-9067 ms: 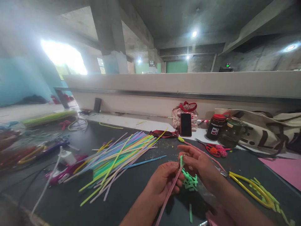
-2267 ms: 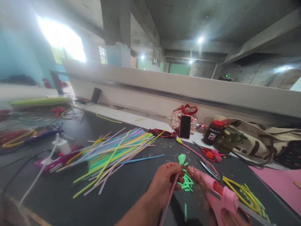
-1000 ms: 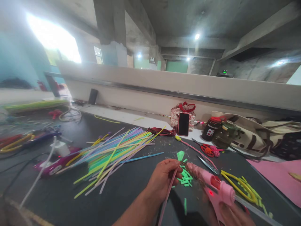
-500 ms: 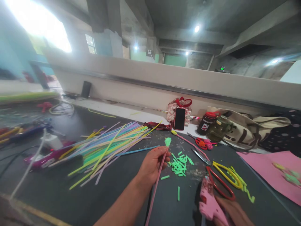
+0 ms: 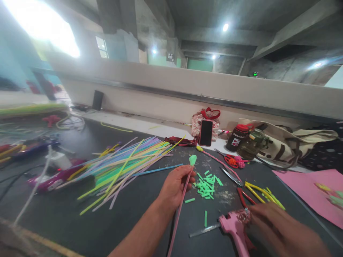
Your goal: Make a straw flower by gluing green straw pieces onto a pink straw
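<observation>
The right hand (image 5: 284,226), blurred, hides part of the red handles (image 5: 241,198). The bottom edge cuts off the pink stem (image 5: 178,217) and the glue gun (image 5: 234,225).

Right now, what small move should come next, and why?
Probably move the right hand clear of the pink glue gun: its fingers are by the end opposite the protruding glue stick, possibly hot, while the left hand holds the green-tipped stem.

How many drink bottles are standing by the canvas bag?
2. A black bottle with a red lid stands left of the canvas bag; a greenish see-through bottle stands between them in the picture. Any others could be hidden behind the bag.
</observation>
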`<state>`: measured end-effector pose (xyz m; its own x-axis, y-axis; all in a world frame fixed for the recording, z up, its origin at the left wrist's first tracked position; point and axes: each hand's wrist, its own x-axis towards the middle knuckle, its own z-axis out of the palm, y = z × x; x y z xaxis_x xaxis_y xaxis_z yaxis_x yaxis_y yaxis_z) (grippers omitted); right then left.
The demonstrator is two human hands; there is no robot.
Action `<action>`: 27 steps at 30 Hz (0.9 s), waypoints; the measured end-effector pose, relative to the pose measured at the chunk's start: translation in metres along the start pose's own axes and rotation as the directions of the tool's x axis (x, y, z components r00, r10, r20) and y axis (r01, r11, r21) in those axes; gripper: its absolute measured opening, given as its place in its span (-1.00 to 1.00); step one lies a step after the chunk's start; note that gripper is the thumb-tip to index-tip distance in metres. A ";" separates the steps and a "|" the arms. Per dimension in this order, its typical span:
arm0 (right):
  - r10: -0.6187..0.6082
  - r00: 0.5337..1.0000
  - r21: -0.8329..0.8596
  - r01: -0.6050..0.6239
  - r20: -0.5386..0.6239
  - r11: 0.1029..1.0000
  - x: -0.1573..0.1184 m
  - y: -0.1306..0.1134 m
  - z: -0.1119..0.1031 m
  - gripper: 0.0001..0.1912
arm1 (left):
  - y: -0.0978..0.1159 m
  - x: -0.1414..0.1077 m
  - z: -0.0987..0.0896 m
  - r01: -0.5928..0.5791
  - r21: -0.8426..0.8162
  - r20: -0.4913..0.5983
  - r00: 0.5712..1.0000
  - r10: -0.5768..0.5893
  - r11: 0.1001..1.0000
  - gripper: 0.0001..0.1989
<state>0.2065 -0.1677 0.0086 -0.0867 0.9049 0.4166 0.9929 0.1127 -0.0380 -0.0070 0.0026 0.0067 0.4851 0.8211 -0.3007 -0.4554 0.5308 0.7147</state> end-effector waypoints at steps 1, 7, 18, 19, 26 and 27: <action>0.016 1.000 0.025 -0.016 0.006 1.000 0.014 -0.002 -0.006 -0.86 | 0.001 0.000 0.000 0.001 -0.001 -0.003 1.000 -0.001 1.000 -0.89; 0.069 0.982 0.098 -0.087 0.174 0.991 0.090 -0.008 -0.004 -0.82 | 0.009 0.001 -0.003 -0.017 -0.019 -0.045 0.999 0.017 1.000 -0.89; 0.001 0.937 0.049 -0.019 0.348 0.999 0.148 -0.029 0.032 -0.57 | 0.016 -0.002 -0.003 -0.058 -0.072 -0.068 0.996 0.053 0.996 -0.88; -0.015 0.929 0.070 -0.012 0.370 0.997 0.151 -0.033 0.035 -0.60 | 0.016 -0.001 -0.004 -0.062 -0.074 -0.067 0.996 0.057 0.995 -0.88; -0.111 0.879 0.168 0.036 0.464 0.985 0.166 -0.058 0.066 -0.91 | 0.016 0.001 -0.007 -0.074 -0.067 -0.047 0.996 0.071 0.995 -0.88; -0.105 0.876 0.165 0.030 0.471 0.986 0.167 -0.061 0.071 -0.91 | 0.016 0.000 -0.007 -0.073 -0.065 -0.045 0.997 0.070 0.995 -0.88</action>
<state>0.1255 0.0054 0.0163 -0.2184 0.9741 -0.0589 0.9630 0.2054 -0.1747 -0.0189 0.0125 0.0136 0.4181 0.8648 -0.2779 -0.5368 0.4820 0.6924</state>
